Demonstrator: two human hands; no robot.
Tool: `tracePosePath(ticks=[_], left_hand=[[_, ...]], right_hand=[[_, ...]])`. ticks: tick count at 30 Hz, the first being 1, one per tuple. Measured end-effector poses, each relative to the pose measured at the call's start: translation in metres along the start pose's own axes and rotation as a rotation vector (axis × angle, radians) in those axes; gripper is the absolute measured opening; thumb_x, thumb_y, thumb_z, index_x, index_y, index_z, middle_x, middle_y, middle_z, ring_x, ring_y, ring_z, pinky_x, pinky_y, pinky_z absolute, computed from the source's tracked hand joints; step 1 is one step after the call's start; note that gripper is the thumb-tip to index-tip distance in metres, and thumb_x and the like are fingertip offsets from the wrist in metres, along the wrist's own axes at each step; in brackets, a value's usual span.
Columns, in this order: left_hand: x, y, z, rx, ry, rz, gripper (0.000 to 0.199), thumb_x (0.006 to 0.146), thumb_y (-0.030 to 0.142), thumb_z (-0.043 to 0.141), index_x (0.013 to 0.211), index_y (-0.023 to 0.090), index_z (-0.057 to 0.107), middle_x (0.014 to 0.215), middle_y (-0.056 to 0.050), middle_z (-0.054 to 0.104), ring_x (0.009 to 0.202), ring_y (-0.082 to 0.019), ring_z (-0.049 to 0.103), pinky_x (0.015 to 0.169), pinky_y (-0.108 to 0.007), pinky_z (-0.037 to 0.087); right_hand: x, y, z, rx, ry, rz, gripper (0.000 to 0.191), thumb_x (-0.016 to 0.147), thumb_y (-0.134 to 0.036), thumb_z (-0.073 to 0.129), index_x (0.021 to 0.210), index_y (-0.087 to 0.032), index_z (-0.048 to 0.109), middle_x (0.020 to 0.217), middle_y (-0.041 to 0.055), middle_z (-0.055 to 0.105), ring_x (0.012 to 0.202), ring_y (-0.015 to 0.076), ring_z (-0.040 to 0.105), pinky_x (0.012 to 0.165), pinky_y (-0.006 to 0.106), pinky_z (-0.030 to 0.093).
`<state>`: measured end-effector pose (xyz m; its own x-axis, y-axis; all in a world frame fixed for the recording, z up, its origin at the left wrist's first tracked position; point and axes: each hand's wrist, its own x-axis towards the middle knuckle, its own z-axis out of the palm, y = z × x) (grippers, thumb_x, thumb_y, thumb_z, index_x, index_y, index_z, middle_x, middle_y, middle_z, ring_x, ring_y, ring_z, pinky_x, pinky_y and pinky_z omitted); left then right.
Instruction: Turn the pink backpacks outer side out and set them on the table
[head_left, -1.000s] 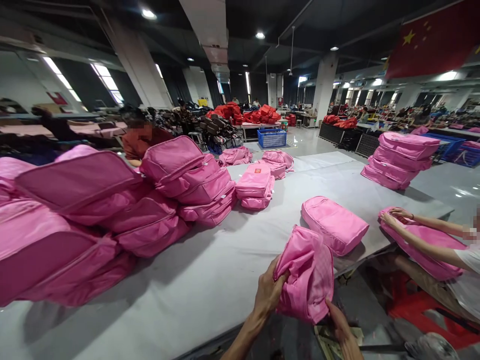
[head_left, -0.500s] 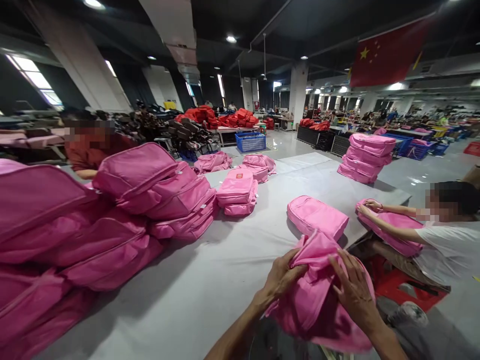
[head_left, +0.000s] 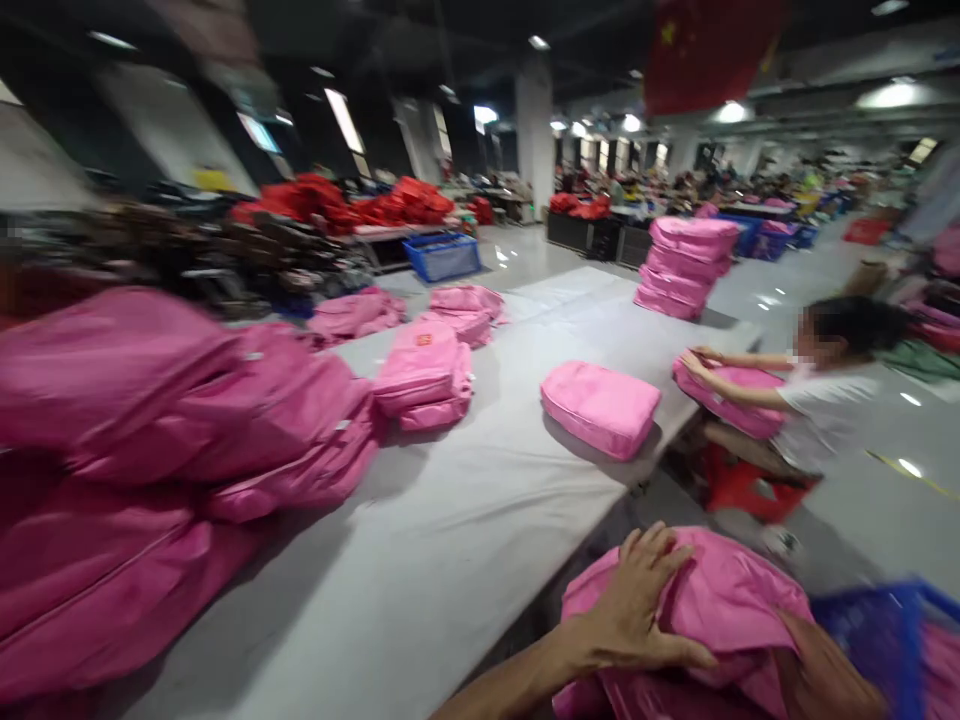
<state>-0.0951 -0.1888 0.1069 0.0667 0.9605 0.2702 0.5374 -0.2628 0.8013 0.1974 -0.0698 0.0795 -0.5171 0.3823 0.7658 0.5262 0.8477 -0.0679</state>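
Observation:
A crumpled pink backpack (head_left: pixel 735 590) is between my hands at the bottom right, beyond the table's near edge. My left hand (head_left: pixel 637 610) lies on its near side with fingers spread over the fabric and the thumb stretched out to the right. On the bag's right side, my right hand (head_left: pixel 832 665) grips the cloth, its fingers partly hidden in the folds and blurred.
Pink backpacks are heaped on the left (head_left: pixel 150 420) of the grey table (head_left: pixel 360 590). A single flat pink bag (head_left: pixel 600 405) lies near the right edge, with a stack (head_left: pixel 686 265) farther back. A seated co-worker (head_left: pixel 825 410) handles another. A blue crate (head_left: pixel 900 640) stands at lower right.
The view has swung right. My hands and the backpack have moved off the table edge to the right, close to the blue crate that now shows. My left hand has gone from pinching cloth to spread fingers.

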Motion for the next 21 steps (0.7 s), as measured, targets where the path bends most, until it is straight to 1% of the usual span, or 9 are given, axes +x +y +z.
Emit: tracePosePath(ticks=[2, 5, 7, 9, 12, 14, 18, 20, 21], left_hand=[[-0.005, -0.012, 0.033, 0.083, -0.123, 0.059, 0.126, 0.082, 0.084, 0.084, 0.182, 0.03, 0.029, 0.188, -0.022, 0.023, 0.174, -0.053, 0.014, 0.136, -0.083, 0.011], [0.014, -0.032, 0.06, 0.116, -0.213, 0.139, 0.097, 0.103, 0.061, 0.071, 0.183, 0.03, 0.025, 0.189, -0.02, 0.021, 0.176, -0.048, 0.008, 0.137, -0.081, 0.009], [0.043, -0.041, 0.07, 0.092, -0.241, 0.202, 0.088, 0.107, 0.053, 0.064, 0.183, 0.031, 0.026, 0.19, -0.016, 0.023, 0.177, -0.044, 0.009, 0.14, -0.075, 0.01], [0.077, -0.044, 0.079, 0.066, -0.252, 0.23, 0.085, 0.108, 0.052, 0.063, 0.182, 0.03, 0.03, 0.19, -0.014, 0.024, 0.178, -0.04, 0.01, 0.142, -0.07, 0.011], [0.126, -0.048, 0.092, 0.037, -0.255, 0.175, 0.076, 0.108, 0.05, 0.062, 0.178, 0.028, 0.042, 0.186, -0.012, 0.035, 0.176, -0.036, 0.021, 0.142, -0.066, 0.018], [0.156, -0.052, 0.102, 0.005, -0.248, 0.115, 0.066, 0.107, 0.045, 0.061, 0.17, 0.026, 0.055, 0.178, -0.013, 0.051, 0.171, -0.035, 0.036, 0.139, -0.064, 0.027], [0.207, -0.063, 0.111, -0.113, -0.203, 0.023, 0.049, 0.102, 0.034, 0.058, 0.145, 0.024, 0.077, 0.148, -0.013, 0.078, 0.142, -0.032, 0.068, 0.125, -0.052, 0.047], [0.23, -0.067, 0.11, -0.152, -0.197, -0.089, 0.04, 0.101, 0.034, 0.055, 0.126, 0.023, 0.084, 0.117, -0.009, 0.086, 0.109, -0.027, 0.077, 0.103, -0.04, 0.056], [0.242, -0.069, 0.109, -0.164, -0.198, -0.163, 0.037, 0.101, 0.036, 0.054, 0.113, 0.022, 0.085, 0.098, -0.006, 0.084, 0.091, -0.024, 0.074, 0.091, -0.034, 0.055]], right_hand=[[-0.013, -0.005, -0.028, -0.115, -0.016, 0.121, 0.035, 0.113, -0.032, 0.052, 0.136, -0.021, 0.076, 0.101, 0.0094, 0.085, 0.083, 0.0259, 0.081, 0.072, 0.034, 0.058], [-0.017, -0.007, -0.049, -0.192, -0.083, 0.298, 0.034, 0.116, -0.032, 0.046, 0.117, -0.018, 0.077, 0.101, 0.0108, 0.084, 0.088, 0.0237, 0.081, 0.078, 0.032, 0.059], [-0.019, 0.003, -0.05, -0.221, -0.094, 0.421, 0.038, 0.116, -0.035, 0.045, 0.112, -0.018, 0.078, 0.099, 0.0105, 0.084, 0.087, 0.0231, 0.08, 0.078, 0.031, 0.058], [-0.021, 0.02, -0.045, -0.222, -0.091, 0.53, 0.04, 0.116, -0.037, 0.045, 0.108, -0.018, 0.08, 0.094, 0.0099, 0.083, 0.082, 0.0227, 0.078, 0.075, 0.031, 0.056], [-0.021, 0.054, -0.031, -0.2, -0.135, 0.689, 0.045, 0.114, -0.047, 0.05, 0.092, -0.021, 0.08, 0.079, 0.0074, 0.078, 0.069, 0.0219, 0.072, 0.065, 0.031, 0.049], [-0.016, 0.078, -0.022, -0.16, -0.205, 0.783, 0.054, 0.113, -0.058, 0.049, 0.081, -0.023, 0.076, 0.071, 0.0056, 0.074, 0.063, 0.0204, 0.067, 0.061, 0.031, 0.043], [0.014, 0.128, -0.01, 0.034, -0.407, 0.888, 0.069, 0.107, -0.076, 0.047, 0.064, -0.023, 0.059, 0.059, 0.0009, 0.059, 0.056, 0.0149, 0.053, 0.058, 0.029, 0.032], [0.037, 0.157, -0.005, 0.167, -0.531, 0.92, 0.073, 0.104, -0.081, 0.049, 0.06, -0.023, 0.051, 0.056, -0.0015, 0.048, 0.054, 0.0126, 0.043, 0.057, 0.029, 0.026], [0.049, 0.174, -0.001, 0.248, -0.594, 0.934, 0.074, 0.102, -0.084, 0.05, 0.059, -0.023, 0.048, 0.055, -0.0023, 0.044, 0.054, 0.0121, 0.039, 0.058, 0.029, 0.024]])
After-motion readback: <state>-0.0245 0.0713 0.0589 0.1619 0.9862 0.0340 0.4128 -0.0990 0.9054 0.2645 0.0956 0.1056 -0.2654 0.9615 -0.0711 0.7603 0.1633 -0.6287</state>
